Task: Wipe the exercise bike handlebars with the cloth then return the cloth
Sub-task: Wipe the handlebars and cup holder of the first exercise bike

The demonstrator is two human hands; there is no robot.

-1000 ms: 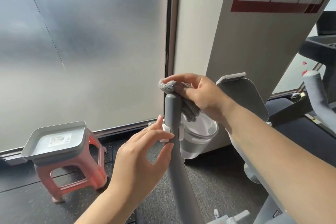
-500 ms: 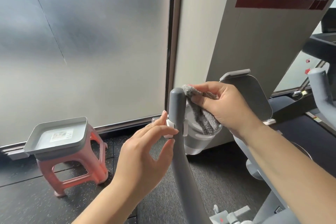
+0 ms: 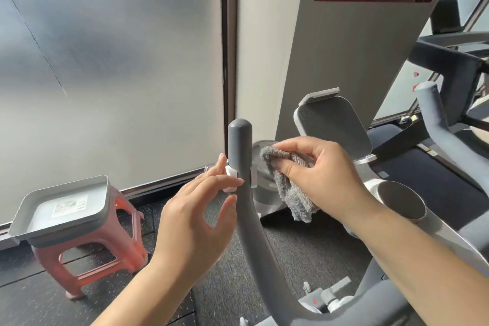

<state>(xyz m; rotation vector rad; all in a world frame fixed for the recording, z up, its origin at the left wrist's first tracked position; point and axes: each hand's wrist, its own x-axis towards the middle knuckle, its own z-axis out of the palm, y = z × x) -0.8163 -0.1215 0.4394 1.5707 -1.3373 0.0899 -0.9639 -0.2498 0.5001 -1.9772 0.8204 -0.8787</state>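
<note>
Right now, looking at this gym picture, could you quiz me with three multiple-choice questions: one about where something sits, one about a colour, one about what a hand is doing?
1. Where is the grey tray?
A. On the pink stool
B. On the floor
C. On the bike's handlebar

2. What colour is the cloth?
A. Blue
B. Grey
C. Yellow

3. What is the right hand doing?
A. Resting empty
B. Holding a bottle
C. Gripping the cloth

Answers:
1 A, the tray rests on top of the pink stool.
2 B, the cloth's fuzzy folds are grey.
3 C, its fingers curl round the cloth, to the right of the upright handlebar.
</note>
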